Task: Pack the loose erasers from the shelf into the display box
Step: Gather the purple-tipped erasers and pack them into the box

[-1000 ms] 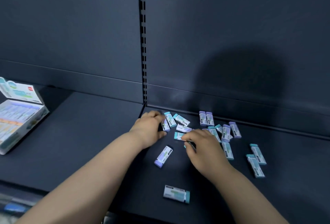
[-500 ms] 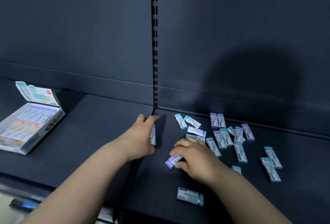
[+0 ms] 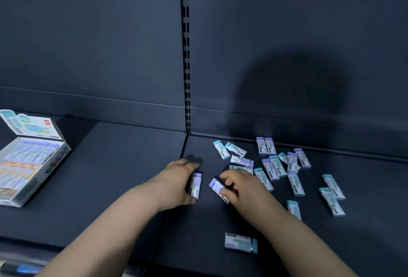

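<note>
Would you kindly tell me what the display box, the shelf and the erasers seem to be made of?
Display box: likely thin cardboard, glossy print; folded flap lid, thin white walls.
Shelf: probably painted metal, dark matte; slotted upright behind it.
Erasers: printed sleeves, perhaps paper, over teal or purple ends, likely rubber or plastic.

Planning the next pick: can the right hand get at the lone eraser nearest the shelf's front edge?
Probably yes: the lone eraser lies uncovered beside the forearm, though the right hand pinches a purple-capped eraser.
</note>
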A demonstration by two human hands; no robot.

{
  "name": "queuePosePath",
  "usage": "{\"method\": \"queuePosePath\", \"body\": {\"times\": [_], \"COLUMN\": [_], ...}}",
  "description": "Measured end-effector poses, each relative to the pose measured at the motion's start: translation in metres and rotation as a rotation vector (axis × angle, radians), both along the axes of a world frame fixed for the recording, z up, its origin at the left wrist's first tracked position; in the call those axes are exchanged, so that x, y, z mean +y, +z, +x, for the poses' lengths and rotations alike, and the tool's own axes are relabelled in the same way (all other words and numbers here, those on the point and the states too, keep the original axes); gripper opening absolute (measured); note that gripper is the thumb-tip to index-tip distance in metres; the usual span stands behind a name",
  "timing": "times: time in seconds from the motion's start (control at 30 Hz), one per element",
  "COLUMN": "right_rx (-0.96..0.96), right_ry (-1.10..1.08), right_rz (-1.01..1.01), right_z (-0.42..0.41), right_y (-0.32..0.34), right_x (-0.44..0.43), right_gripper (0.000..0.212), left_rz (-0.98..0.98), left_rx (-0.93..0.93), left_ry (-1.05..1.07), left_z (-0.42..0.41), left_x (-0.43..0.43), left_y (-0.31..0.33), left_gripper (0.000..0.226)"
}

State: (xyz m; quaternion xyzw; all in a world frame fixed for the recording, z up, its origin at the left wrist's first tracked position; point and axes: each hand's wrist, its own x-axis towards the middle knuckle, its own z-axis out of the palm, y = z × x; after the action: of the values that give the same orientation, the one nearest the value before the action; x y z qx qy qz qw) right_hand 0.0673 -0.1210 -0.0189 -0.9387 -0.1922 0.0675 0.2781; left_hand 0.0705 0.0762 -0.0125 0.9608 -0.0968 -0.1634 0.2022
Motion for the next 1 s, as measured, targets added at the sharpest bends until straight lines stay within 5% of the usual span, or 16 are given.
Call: {"method": "queuePosePath", "body": {"times": [0.47,0.7,0.9,1.0], "right_rx": [-0.057,-0.120,0.004,0.014], "right_ry": [-0.082,0.041,-0.067,-0.034], "right_rz": [0.074,-0.289,0.013,-0.140], "right_z": [0.001,-0.004,0.000,0.001], "right_y": [0.003,0.006,0.005,0.001], "right_x": [-0.005,-0.004,-0.005,-0.011], "right_gripper": [0.018,0.034,0.021,0.025], "left_rz": [-0.023,0.011,0.047,0.051], "left_rx": [-0.026,-0.043,-0.088,-0.084], "left_ry": [0.045,0.073,0.065,0.072], "left_z": [-0.007,-0.015,-0.020,-0.022], "left_x": [-0.010,-0.019,-0.028,-0.031], "left_y": [-0.005,-0.004,-0.002,-0.002], "left_gripper": [0.081,0.079,0.079,0.081]}}
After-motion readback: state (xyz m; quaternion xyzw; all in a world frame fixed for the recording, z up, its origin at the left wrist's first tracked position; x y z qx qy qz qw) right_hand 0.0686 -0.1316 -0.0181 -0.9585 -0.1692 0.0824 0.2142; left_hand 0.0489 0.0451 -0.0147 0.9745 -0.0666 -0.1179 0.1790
